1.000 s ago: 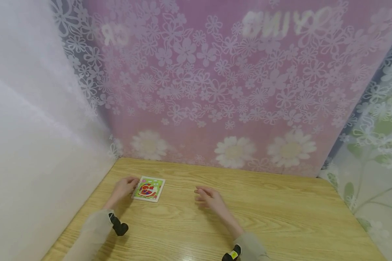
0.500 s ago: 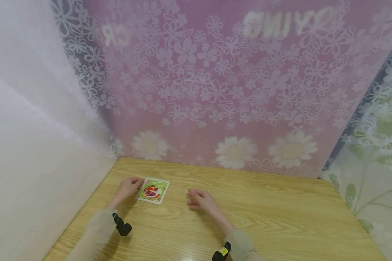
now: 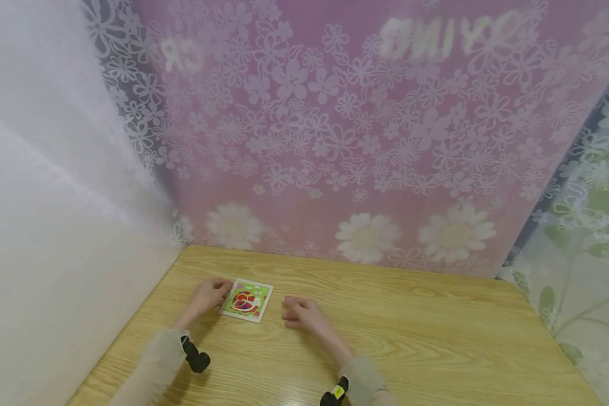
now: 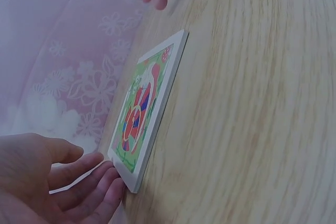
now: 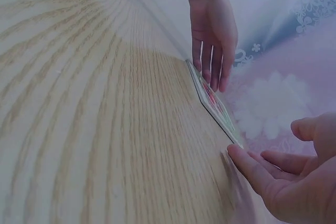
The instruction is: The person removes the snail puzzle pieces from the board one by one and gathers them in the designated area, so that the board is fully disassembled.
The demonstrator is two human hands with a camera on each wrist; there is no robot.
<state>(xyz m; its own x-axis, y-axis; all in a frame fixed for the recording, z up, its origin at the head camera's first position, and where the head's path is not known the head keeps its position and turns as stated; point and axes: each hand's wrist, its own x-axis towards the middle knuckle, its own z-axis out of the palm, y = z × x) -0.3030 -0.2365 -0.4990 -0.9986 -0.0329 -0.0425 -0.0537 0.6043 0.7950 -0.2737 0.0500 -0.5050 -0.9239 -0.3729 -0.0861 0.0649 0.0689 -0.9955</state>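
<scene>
A small square picture board (image 3: 246, 300) with a white border and a red-and-blue snail on green lies flat on the table. My left hand (image 3: 212, 297) is at its left edge; in the left wrist view the fingertips (image 4: 113, 174) meet the board's near edge, with fingers extended and the thumb apart. To the right of the board is my right hand (image 3: 304, 313), a small gap away in the head view, its fingers loosely extended and holding nothing. In the right wrist view the right fingertips (image 5: 233, 150) appear close to the board's (image 5: 210, 100) near corner.
The wood-grain table (image 3: 411, 332) meets a pink flowered curtain (image 3: 335, 141) at the back. A pale white wall or sheet (image 3: 71, 225) borders the left side, and a leaf-patterned cloth (image 3: 583, 242) the right. Each wrist wears a black camera.
The board has slid to the right along the table, with my left hand moving along at its left edge. My right hand has moved left, narrowing the gap to the board.
</scene>
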